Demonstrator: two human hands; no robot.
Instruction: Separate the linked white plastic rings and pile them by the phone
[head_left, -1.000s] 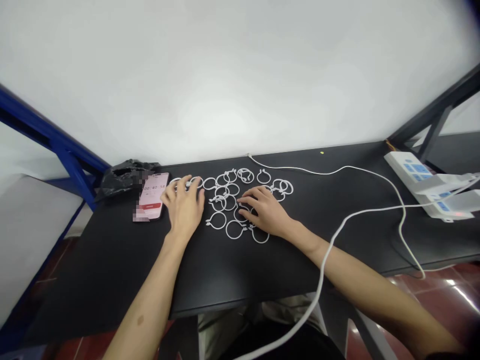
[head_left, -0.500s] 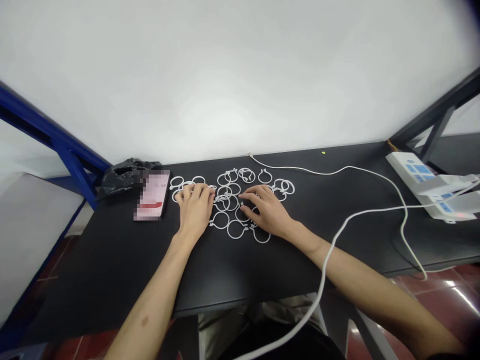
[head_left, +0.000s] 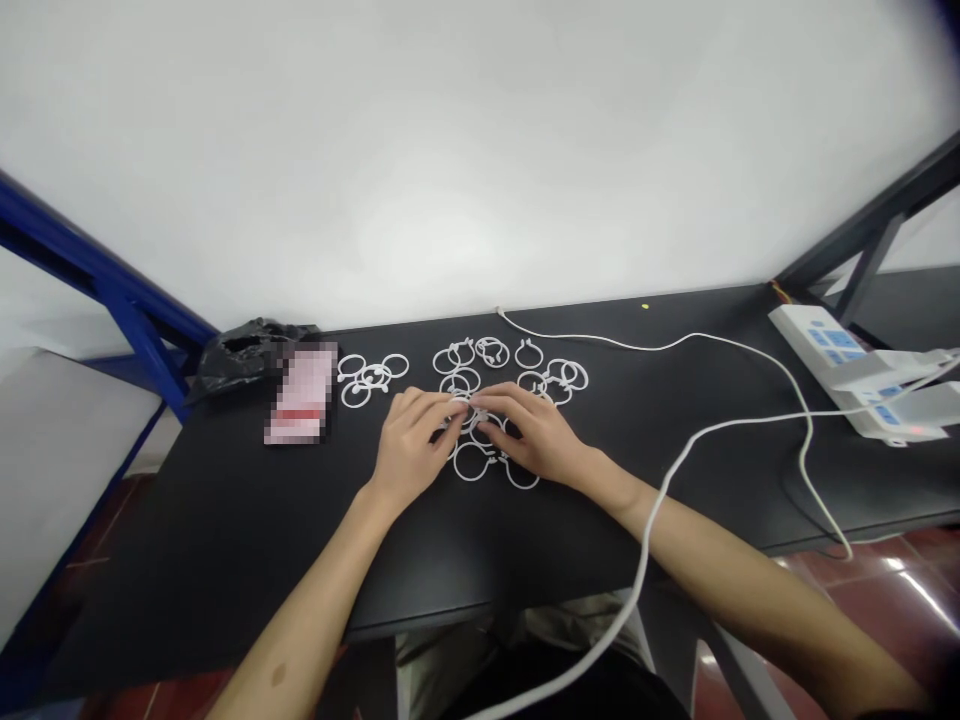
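Observation:
My left hand (head_left: 411, 448) is closed, pinching a white plastic curtain ring (head_left: 461, 401) between thumb and fingers. From the other side, the thumb and fingertips of my right hand (head_left: 546, 438) close in on the same ring; the fingers partly cover it. Under and around both hands lie several loose white curtain rings (head_left: 471, 480), many with a gap between their ends. To the left, a separate cluster of rings (head_left: 375, 377) overlaps on the black table, and these look closed, with small knobs.
A pink phone (head_left: 304, 385), partly pixelated, lies left beside a crumpled black plastic bag (head_left: 251, 350). On the right sits a white power strip (head_left: 832, 365) with plugs. A white cable (head_left: 660, 500) hangs across my right forearm. The black tabletop (head_left: 420, 560) meets a white wall.
My left hand has moved right, away from the left cluster, and now meets my right hand at a ring. The right hand's fingers have drawn together and shifted slightly.

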